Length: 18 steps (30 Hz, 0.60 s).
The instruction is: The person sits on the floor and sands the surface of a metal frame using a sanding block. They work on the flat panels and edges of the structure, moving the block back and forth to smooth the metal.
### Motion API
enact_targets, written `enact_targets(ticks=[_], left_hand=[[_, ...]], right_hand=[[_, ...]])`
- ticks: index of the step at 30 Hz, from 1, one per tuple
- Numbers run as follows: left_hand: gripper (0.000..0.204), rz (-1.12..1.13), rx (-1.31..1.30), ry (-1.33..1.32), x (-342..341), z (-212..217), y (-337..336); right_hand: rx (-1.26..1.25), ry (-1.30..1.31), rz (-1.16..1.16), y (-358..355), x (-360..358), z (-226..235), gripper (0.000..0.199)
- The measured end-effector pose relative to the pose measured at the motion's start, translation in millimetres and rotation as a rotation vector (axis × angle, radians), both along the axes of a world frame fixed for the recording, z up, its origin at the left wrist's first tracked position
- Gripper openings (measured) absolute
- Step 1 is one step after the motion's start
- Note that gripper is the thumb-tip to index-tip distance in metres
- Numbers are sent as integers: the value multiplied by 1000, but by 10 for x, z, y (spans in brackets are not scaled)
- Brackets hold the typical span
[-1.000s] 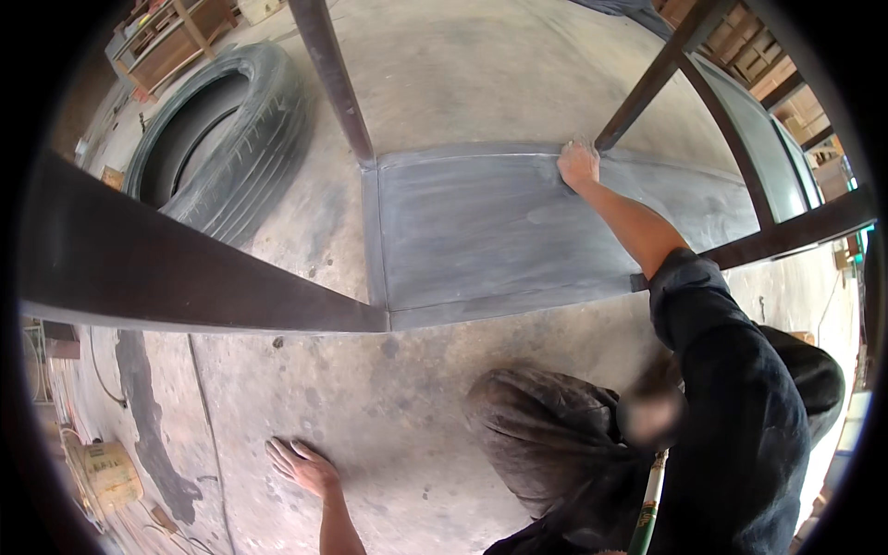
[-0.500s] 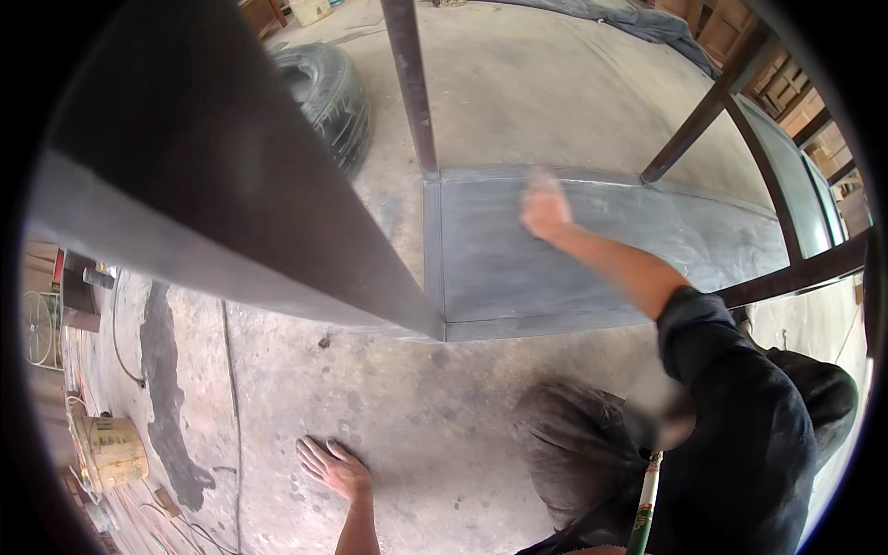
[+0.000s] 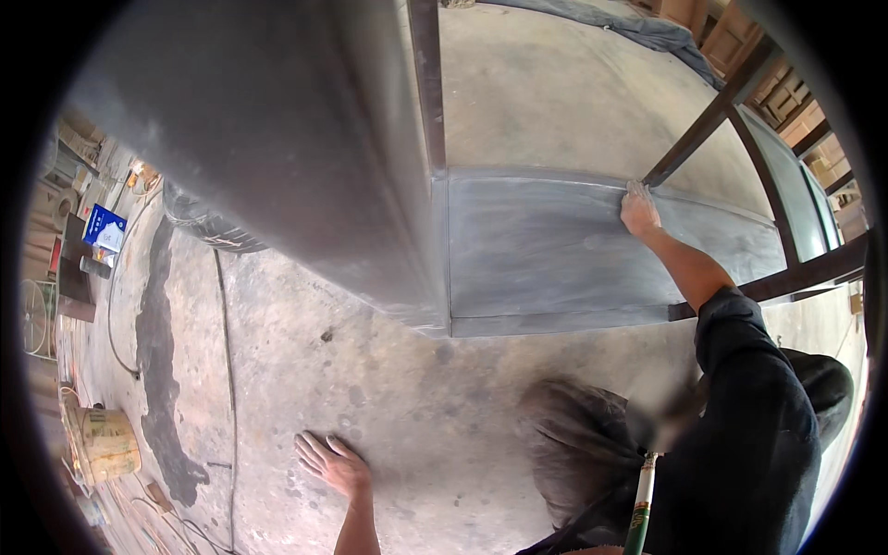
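My left hand (image 3: 335,464) lies flat on the concrete floor, fingers spread, with nothing in it. My right hand (image 3: 640,211) reaches over a low grey panel (image 3: 546,250) coated in pale dust streaks. Its fingertips are bent together at the panel's far edge, beside the foot of a dark post (image 3: 708,120). Whatever may be under those fingers is hidden. A tall grey side panel (image 3: 268,139) rises at the left and meets the low panel at a corner. A slim white and green stick (image 3: 643,504) shows near my chest, blurred around its dark tip.
A second dark post (image 3: 427,92) stands at the panel's far left corner, and a dark rail (image 3: 786,279) crosses at right. A tyre (image 3: 208,222) is partly hidden behind the tall panel. Farther left are a bucket (image 3: 106,444), a blue box (image 3: 104,227) and a cable (image 3: 228,370) along the floor.
My right hand has moved right across the low panel to the post's foot. The view has shifted, so the tall panel covers more and the tyre appears farther left. My left hand stays put.
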<state>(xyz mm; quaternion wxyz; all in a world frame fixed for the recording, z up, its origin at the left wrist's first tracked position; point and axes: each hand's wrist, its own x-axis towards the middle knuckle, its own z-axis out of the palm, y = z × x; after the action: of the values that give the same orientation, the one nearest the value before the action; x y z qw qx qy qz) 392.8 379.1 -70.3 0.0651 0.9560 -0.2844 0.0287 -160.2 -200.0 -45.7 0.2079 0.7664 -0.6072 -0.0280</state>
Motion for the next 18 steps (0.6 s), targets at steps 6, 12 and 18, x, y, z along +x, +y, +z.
enact_targets(ticks=[6,12,18], left_hand=[[59,3,0,-30,72,109,103],[61,-12,-37,6,69,85,64],[60,17,-31,-36,51,96,113]], right_hand=[[186,45,554,508,3220,-35,41],[38,-267,695,251,2828,-90,46],[106,253,112,147,581,-71,44]])
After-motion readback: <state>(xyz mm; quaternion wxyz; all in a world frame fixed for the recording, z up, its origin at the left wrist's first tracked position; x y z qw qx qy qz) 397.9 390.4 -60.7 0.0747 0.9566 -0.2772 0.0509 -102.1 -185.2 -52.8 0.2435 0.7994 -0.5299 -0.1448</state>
